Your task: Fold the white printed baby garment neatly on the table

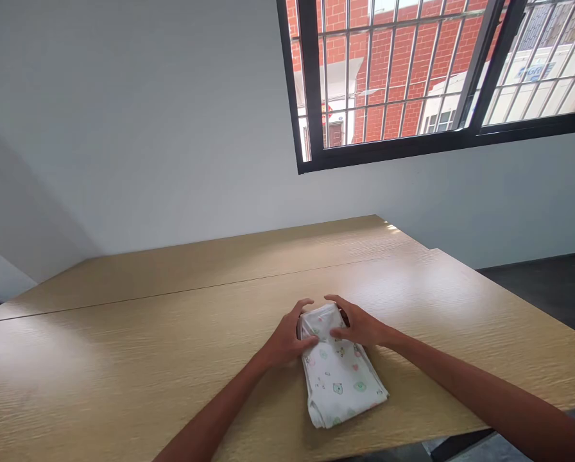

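While both bare hands are at the far end of the folded white cloth (335,378), the step in hand looks like tidying or holding the folds. The left hand (285,340) has a loose hold on the left edge, with its thumb on top. The right hand (364,327) has a loose hold on the right edge, and its thumb is on top too. Both pointer fingers curl near the far corners. How hard they squeeze, and if any fingertips are tucked under, I cannot tell.

The cloth has little green and pink pictures on it. It lies flat on the wooden table (147,359), close to the person's side. Its far end is between the two hands, and its wide near end sticks out toward the person, with no hand on it. The near left corner looks a bit puffy and round.

I think the next move calls for soft, even hands, so the layers do not slip. If just one side gets pulled, the folds could come loose.
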The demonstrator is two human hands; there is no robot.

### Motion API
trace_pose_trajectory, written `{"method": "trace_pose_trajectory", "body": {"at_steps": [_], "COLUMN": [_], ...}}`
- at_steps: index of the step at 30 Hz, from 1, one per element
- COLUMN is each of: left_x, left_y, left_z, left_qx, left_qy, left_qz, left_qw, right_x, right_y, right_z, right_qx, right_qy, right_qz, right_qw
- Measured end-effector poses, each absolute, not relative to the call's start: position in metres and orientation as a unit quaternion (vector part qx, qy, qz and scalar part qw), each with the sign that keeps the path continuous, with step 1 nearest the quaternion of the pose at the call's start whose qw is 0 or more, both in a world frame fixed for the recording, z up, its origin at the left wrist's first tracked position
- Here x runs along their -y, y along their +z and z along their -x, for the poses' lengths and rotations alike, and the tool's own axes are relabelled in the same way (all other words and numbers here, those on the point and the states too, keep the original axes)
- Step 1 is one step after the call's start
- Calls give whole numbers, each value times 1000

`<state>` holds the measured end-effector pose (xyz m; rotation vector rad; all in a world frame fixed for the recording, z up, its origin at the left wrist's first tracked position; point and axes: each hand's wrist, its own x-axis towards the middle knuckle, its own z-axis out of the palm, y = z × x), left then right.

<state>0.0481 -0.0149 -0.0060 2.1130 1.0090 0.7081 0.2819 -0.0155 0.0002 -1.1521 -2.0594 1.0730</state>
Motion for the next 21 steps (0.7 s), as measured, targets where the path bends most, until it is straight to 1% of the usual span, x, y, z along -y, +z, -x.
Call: {"method": "trace_pose_trajectory", "body": {"at_steps": [2,4,7,9,10,12,14,15,18,21], "left_x": [17,20,24,30,34,43,52,55,59,56], "left_y": [-3,0,7,14,18,22,20,18,9,5], "left_z": [-49,-50,-48,-44,-42,-40,-42,-45,-56,-62], "left_qx": [-373,-365,-339,-279,-245,-212,-237,-258,-299,-316], "left_qy": [281,322,427,458,450,398,336,312,279,291], "left_qz": [-813,-813,-811,-832,-849,-878,-887,-884,-866,-851], "left_qw": [347,321,211,142,131,159,210,233,287,304], "right_x": [19,22,27,30,33,37,41,42,46,49], "right_y": [1,2,9,19,24,33,39,40,41,40], "right_z": [-279,-276,-276,-281,-285,-295,-304,-308,-313,-310], "right_qx": [767,777,797,825,848,897,925,931,937,940], "right_qy": [400,381,290,222,206,206,209,206,204,225], "right_qz": [414,391,351,307,282,236,221,224,225,186], "right_qw": [285,313,397,419,399,312,229,204,175,175]}}
